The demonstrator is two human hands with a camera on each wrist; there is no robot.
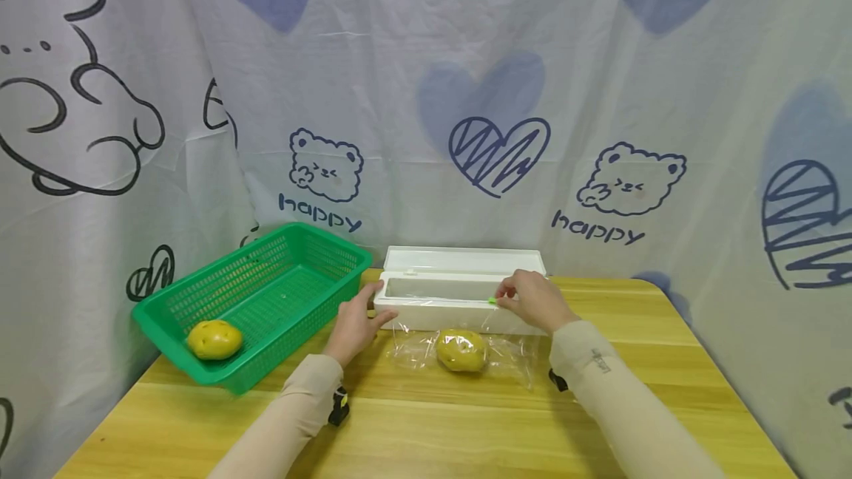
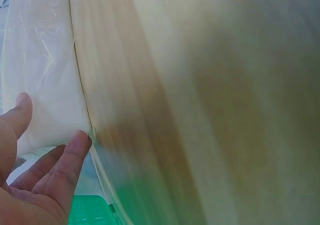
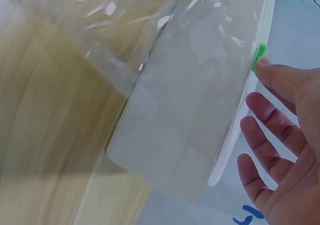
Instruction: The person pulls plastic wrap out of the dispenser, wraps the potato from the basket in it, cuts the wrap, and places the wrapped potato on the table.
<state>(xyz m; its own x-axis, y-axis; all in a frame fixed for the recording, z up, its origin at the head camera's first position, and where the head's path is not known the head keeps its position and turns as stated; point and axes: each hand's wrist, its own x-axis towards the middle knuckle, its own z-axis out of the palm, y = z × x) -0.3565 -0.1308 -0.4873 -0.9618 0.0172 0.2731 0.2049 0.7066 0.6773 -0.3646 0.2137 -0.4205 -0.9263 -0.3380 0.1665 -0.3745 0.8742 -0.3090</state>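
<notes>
A white cling film box (image 1: 433, 318) stands near the back of the table, its lid (image 1: 466, 260) tipped up behind it. My left hand (image 1: 353, 325) grips the box's left end between thumb and fingers. At the right part of the slot, my right hand (image 1: 536, 300) pinches a small green slider (image 3: 259, 56) on the box's top edge; its other fingers are spread apart in the right wrist view. Clear film (image 1: 413, 352) hangs down the box's front onto the table. It overlaps a yellow potato (image 1: 462, 351) just in front of the box.
To the left, a green plastic basket (image 1: 180, 365) sits at an angle, with another potato (image 1: 215, 340) in its near end. The wooden table (image 1: 426, 435) ends close behind the box, where a printed white curtain (image 1: 399, 191) hangs.
</notes>
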